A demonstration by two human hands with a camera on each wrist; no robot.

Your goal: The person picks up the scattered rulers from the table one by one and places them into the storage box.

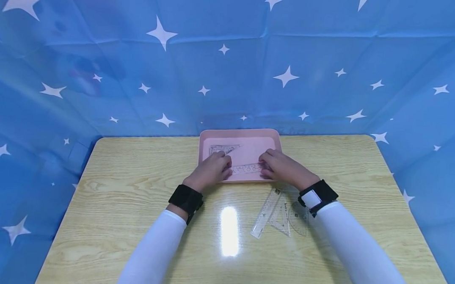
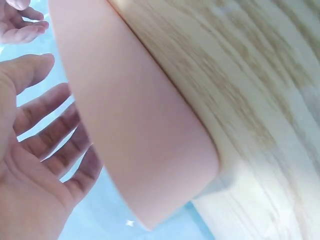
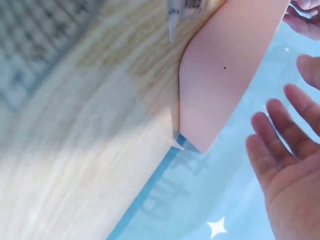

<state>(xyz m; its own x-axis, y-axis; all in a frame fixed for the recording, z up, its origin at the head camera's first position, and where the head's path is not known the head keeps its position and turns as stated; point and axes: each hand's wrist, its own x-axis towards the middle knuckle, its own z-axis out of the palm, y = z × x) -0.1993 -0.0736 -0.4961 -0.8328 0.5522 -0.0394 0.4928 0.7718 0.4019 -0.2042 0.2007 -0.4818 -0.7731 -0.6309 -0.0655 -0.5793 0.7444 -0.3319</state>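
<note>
Inside a shallow pink tray [image 1: 250,139] lie a clear ruler [image 1: 246,168] with cut-out shapes and a clear set square [image 1: 223,149]. My left hand [image 1: 212,169] is over the tray's left part, at the ruler's left end. At its right end is my right hand [image 1: 283,166], by the tray's right side. In the left wrist view the fingers [image 2: 50,132] are loosely spread, their tips partly behind the tray wall. The right wrist view shows relaxed fingers [image 3: 280,127] with nothing between them and the thumb. Whether either hand touches the ruler cannot be told.
On the wooden table [image 1: 133,197], in front of the tray, lie another clear ruler [image 1: 266,212], a clear triangle [image 1: 281,218] and a clear protractor [image 1: 298,219], close together near my right wrist. A blue star-patterned cloth [image 1: 238,70] hangs behind the table.
</note>
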